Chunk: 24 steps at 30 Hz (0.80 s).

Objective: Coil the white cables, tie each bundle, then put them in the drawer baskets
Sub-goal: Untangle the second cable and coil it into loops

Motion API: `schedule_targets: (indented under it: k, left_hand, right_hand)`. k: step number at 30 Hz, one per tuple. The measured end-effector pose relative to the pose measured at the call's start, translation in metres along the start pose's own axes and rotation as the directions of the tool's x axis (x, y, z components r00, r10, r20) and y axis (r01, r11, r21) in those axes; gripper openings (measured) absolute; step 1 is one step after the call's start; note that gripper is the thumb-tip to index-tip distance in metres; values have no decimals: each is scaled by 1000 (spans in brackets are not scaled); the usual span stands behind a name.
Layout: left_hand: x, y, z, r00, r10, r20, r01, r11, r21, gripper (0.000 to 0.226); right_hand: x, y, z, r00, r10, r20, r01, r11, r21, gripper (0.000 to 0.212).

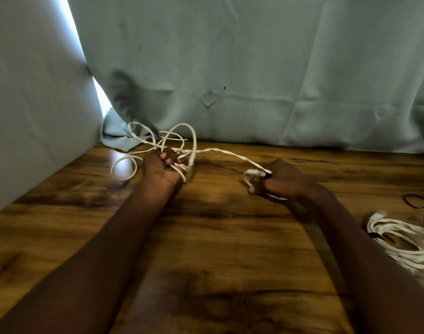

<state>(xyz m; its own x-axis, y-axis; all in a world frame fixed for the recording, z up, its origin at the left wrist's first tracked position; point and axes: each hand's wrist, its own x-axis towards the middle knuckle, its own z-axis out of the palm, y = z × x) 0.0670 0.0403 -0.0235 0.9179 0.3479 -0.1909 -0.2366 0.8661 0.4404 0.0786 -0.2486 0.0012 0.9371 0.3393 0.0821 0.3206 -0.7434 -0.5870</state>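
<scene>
A long white cable (228, 154) lies in loose loops on the wooden table (206, 237) and stretches taut between my hands. My left hand (164, 166) is closed around a handful of tangled loops near the curtain, with more loops spilling out behind and to its left. My right hand (282, 180) pinches the cable's other end, where a small loop curls by my fingers. A second bundle of white cable (403, 239), coiled, rests at the table's right edge.
A pale blue-green curtain (254, 68) hangs along the table's far edge, with a bright gap at the left. Thin black ties or bands (417, 201) lie at the far right, above the coiled bundle.
</scene>
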Motion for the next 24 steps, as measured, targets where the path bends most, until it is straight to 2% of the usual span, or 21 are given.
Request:
schedule_targets:
  k: [2,4,5,6,7,8,9,10,11,12,13,14,15,16,18,19,20,21,22,23,24]
  left_hand:
    - [2,6,-2,1000,-11,6,11,995,100,42]
    - [-4,0,3,999,-21,29,13,968,249,44]
    - [-10,-7,9,999,21,30,-31,926,377,38]
    - [-20,-15,15,993,111,48,-119,830,545,29]
    - [-29,-22,20,968,220,122,-239,650,721,20]
    - [-34,-27,21,919,302,254,-360,377,853,13]
    - [-37,-31,20,861,314,400,-437,54,898,7]
    - [-36,-31,15,810,291,509,-460,-222,860,10]
    - [-34,-30,11,770,272,577,-460,-390,798,19]
    - [-32,-29,9,734,263,626,-474,-462,750,25]
    - [-30,-26,9,694,281,663,-506,-465,726,26]
    - [-30,-24,9,645,329,690,-545,-435,716,22]
    - [-30,-20,12,602,398,692,-570,-392,722,18]
    - [-29,-14,14,559,466,686,-591,-357,723,17]
    - [-28,-5,17,536,540,648,-595,-303,744,27]
    - [-30,-2,18,531,549,645,-596,-300,745,31]
    - [-33,-1,19,520,541,661,-603,-316,733,35]
    - [-37,-4,19,525,518,675,-605,-331,724,40]
    - [-40,-8,20,546,485,683,-608,-332,721,43]
    - [-44,-13,21,569,439,695,-597,-361,716,41]
    - [-48,-19,22,580,400,710,-571,-422,704,32]
  right_hand:
    - [1,11,0,975,72,-211,-99,988,-122,23]
    - [2,19,1,949,67,-308,-128,975,-183,30]
    - [2,20,1,945,59,-323,-121,977,-175,30]
    - [3,20,1,941,61,-334,-117,981,-152,29]
    - [4,20,0,937,65,-343,-112,986,-120,28]
    - [5,21,-1,933,76,-352,-110,991,-80,28]
    - [7,24,-3,926,93,-366,-107,994,-18,30]
    - [9,27,-3,919,123,-376,-116,992,41,34]
    - [13,32,-1,912,156,-379,-122,986,111,42]
    - [13,35,0,906,201,-373,-128,969,210,50]
    - [18,38,1,895,261,-362,-127,926,354,53]
    - [18,37,-3,888,334,-315,-123,834,538,49]
    - [21,36,-8,898,375,-231,-99,683,724,45]
    - [21,34,-15,927,354,-124,-70,489,870,49]
    - [17,34,-30,983,181,-17,-5,121,993,58]
    - [15,35,-35,994,107,-24,22,21,1000,60]
    - [12,32,-37,995,82,-64,62,32,998,61]
    - [10,29,-35,984,101,-144,126,168,978,58]
    - [7,23,-30,954,141,-266,198,373,907,53]
    - [4,15,-24,899,144,-414,279,541,794,47]
    - [0,3,-19,842,96,-530,356,639,682,39]
